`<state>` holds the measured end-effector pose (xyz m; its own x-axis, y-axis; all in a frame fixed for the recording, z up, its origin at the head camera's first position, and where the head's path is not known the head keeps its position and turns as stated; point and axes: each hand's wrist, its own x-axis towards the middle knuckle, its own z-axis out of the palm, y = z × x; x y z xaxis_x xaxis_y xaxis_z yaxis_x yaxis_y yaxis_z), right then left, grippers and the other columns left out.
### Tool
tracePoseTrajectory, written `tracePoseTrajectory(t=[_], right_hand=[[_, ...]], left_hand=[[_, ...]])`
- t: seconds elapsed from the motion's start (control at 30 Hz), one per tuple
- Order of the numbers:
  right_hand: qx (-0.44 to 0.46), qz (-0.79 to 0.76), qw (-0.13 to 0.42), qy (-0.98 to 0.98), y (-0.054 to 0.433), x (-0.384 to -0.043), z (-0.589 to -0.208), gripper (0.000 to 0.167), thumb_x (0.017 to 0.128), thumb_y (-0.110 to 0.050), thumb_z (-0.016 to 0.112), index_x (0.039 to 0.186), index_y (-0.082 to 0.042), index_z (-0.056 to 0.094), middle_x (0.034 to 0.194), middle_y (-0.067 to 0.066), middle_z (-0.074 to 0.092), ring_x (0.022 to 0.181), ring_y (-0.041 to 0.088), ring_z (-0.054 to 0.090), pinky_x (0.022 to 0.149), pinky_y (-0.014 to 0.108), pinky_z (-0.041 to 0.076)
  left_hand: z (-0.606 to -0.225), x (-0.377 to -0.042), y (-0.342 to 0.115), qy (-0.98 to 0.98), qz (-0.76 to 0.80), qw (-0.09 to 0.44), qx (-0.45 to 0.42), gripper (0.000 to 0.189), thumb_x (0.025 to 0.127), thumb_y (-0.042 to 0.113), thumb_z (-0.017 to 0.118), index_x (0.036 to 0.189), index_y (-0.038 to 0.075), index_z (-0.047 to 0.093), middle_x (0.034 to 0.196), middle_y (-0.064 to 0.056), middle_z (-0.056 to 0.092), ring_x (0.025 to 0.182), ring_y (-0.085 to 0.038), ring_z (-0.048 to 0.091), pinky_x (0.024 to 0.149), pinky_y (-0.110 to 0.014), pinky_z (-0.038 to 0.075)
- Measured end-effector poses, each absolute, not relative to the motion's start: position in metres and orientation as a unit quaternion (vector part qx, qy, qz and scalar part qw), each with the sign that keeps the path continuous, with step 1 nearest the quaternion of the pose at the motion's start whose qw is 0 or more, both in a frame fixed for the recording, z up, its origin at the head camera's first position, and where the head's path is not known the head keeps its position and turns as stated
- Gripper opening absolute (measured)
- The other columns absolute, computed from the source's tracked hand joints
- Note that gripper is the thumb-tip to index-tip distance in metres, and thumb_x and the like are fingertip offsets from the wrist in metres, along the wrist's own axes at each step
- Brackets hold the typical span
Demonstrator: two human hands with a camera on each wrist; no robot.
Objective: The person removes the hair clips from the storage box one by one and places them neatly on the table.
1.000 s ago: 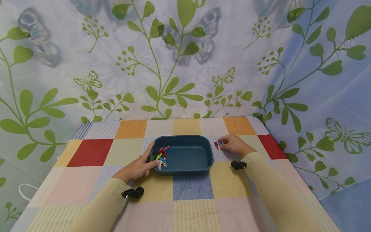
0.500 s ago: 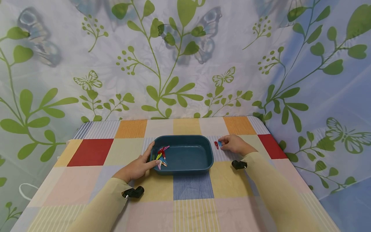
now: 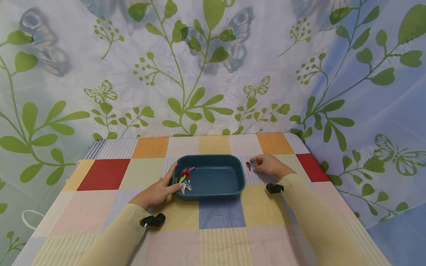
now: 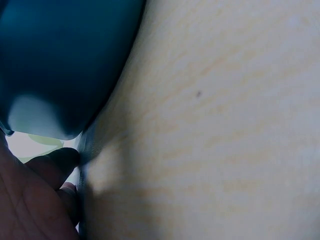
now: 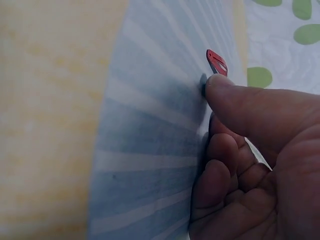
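Observation:
My left hand (image 3: pixel 158 192) grips the left end of a dark teal rectangular plastic basin (image 3: pixel 221 181), its thumb over the near-left rim and its fingers along the outer side. Several colourful snap hair clips (image 3: pixel 186 180) lie in a loose pile at that end, inside the basin. On the cloth to the right of the basin, my right hand (image 3: pixel 270 166) pinches a blue hair clip (image 3: pixel 252 165) between thumb and fingers. A red snap hair clip (image 3: pixel 248 166) lies just left of it. The right wrist view shows this red clip (image 5: pixel 217 62) beyond the thumb tip, which mostly hides the blue one.
A patchwork-patterned cloth (image 3: pixel 223 244) covers the table. Behind it and on both sides hangs a curtain (image 3: pixel 206 81) printed with leaves and butterflies. A white cable (image 3: pixel 28 218) loops beside the table's left edge.

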<state>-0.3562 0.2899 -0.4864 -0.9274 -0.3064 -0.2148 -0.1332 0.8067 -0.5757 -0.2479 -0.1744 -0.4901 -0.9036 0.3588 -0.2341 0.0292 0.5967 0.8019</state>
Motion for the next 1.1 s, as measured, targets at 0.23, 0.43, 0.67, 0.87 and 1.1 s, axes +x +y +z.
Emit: tracePoseTrajectory(t=[0.23, 0.43, 0.67, 0.87, 1.1], right_hand=[[-0.125, -0.284, 0.141, 0.94, 0.2892, -0.3555, -0.4861, 0.04, 0.094, -0.011, 0.077, 0.131, 0.001, 0.07, 0.097, 0.006, 0.066, 0.091, 0.02, 0.056, 0.079, 0.03, 0.046], [-0.111, -0.28, 0.147, 0.942, 0.2882, -0.3551, -0.4852, 0.04, 0.095, -0.014, 0.076, 0.132, -0.001, 0.07, 0.098, 0.006, 0.065, 0.094, 0.021, 0.056, 0.079, 0.03, 0.048], [-0.119, -0.28, 0.145, 0.942, 0.2854, -0.3526, -0.4826, 0.041, 0.095, -0.013, 0.076, 0.134, -0.004, 0.07, 0.098, 0.006, 0.068, 0.089, 0.02, 0.058, 0.076, 0.029, 0.049], [-0.124, -0.265, 0.143, 0.946, 0.285, -0.3525, -0.4819, 0.04, 0.093, -0.012, 0.077, 0.131, -0.001, 0.072, 0.083, 0.001, 0.063, 0.078, 0.016, 0.052, 0.068, 0.027, 0.042], [-0.118, -0.254, 0.145, 0.949, 0.284, -0.3531, -0.4813, 0.039, 0.094, -0.013, 0.077, 0.131, -0.002, 0.072, 0.085, 0.003, 0.063, 0.082, 0.018, 0.053, 0.071, 0.029, 0.043]], left_hand=[[-0.4896, -0.2479, -0.1739, 0.872, 0.437, 0.191, 0.112, 0.094, 0.103, 0.057, 0.059, 0.168, 0.043, -0.007, 0.179, -0.01, 0.001, 0.162, -0.051, -0.006, 0.127, -0.07, -0.009], [-0.4893, -0.2476, -0.1735, 0.872, 0.436, 0.191, 0.111, 0.094, 0.103, 0.057, 0.059, 0.168, 0.043, -0.007, 0.179, -0.01, 0.002, 0.162, -0.05, -0.006, 0.127, -0.07, -0.009], [-0.4875, -0.2474, -0.1735, 0.872, 0.438, 0.191, 0.109, 0.093, 0.104, 0.054, 0.059, 0.168, 0.043, -0.006, 0.179, -0.009, 0.0, 0.162, -0.05, -0.008, 0.127, -0.07, -0.009], [-0.4886, -0.2478, -0.1738, 0.871, 0.44, 0.194, 0.103, 0.093, 0.103, 0.056, 0.06, 0.168, 0.045, -0.007, 0.179, -0.007, 0.0, 0.163, -0.048, -0.008, 0.128, -0.068, -0.01], [-0.4893, -0.2482, -0.1741, 0.868, 0.444, 0.199, 0.096, 0.094, 0.102, 0.058, 0.06, 0.166, 0.049, -0.008, 0.18, -0.004, -0.001, 0.163, -0.046, -0.009, 0.128, -0.068, -0.009]])
